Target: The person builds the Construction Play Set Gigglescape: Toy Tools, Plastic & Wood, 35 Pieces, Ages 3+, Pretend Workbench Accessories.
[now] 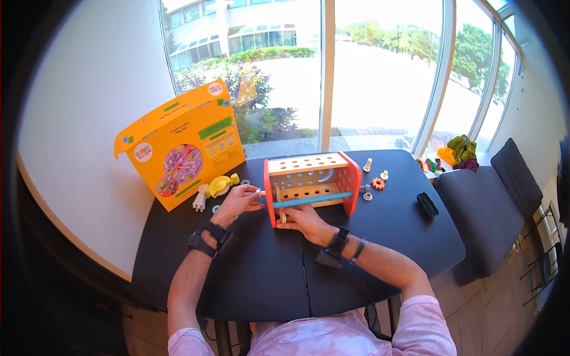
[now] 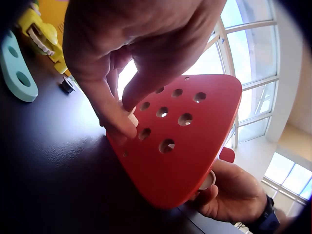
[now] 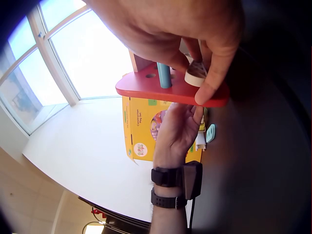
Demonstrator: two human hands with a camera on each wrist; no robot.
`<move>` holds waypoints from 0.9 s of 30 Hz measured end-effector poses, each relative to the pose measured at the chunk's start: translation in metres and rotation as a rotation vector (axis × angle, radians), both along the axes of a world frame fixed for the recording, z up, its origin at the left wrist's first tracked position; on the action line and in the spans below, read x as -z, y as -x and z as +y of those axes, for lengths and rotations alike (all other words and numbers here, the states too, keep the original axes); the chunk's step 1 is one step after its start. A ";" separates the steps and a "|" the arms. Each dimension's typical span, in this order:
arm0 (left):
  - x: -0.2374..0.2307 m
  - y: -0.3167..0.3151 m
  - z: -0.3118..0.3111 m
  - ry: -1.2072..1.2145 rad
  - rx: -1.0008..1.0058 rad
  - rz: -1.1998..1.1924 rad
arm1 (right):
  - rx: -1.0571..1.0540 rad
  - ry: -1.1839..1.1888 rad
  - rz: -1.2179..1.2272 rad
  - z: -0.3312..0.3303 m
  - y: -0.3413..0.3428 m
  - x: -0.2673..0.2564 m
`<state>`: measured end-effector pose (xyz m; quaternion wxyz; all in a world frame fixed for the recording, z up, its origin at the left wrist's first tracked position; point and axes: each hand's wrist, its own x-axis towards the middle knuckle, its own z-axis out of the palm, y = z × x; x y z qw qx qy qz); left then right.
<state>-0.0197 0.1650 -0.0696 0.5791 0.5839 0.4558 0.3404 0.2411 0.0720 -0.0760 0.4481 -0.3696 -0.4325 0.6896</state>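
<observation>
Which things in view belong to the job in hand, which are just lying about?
In the job:
red-sided wooden toy frame
pale peg, pinched by left hand
cream round piece, held by right hand

Lying about, apparently:
yellow cardboard box
yellow toy
orange gear
black case

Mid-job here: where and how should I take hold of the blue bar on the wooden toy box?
I'd take the blue bar around its right half, probably coming from the near side: it's slim, runs crosswise between the red end panels along the box's near side, and the right grip crowds its left half.
</observation>
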 end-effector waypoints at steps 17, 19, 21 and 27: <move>-0.003 -0.008 0.012 0.027 0.004 0.054 | 0.030 -0.011 0.012 0.003 0.002 0.003; -0.002 -0.007 0.012 0.037 0.007 0.045 | 0.012 0.001 0.014 0.004 0.000 0.004; 0.001 -0.007 0.013 0.051 0.023 0.035 | 0.011 -0.001 0.011 0.006 0.000 0.006; 0.015 -0.012 0.022 0.028 0.052 0.055 | 0.022 -0.001 0.009 0.005 0.002 0.003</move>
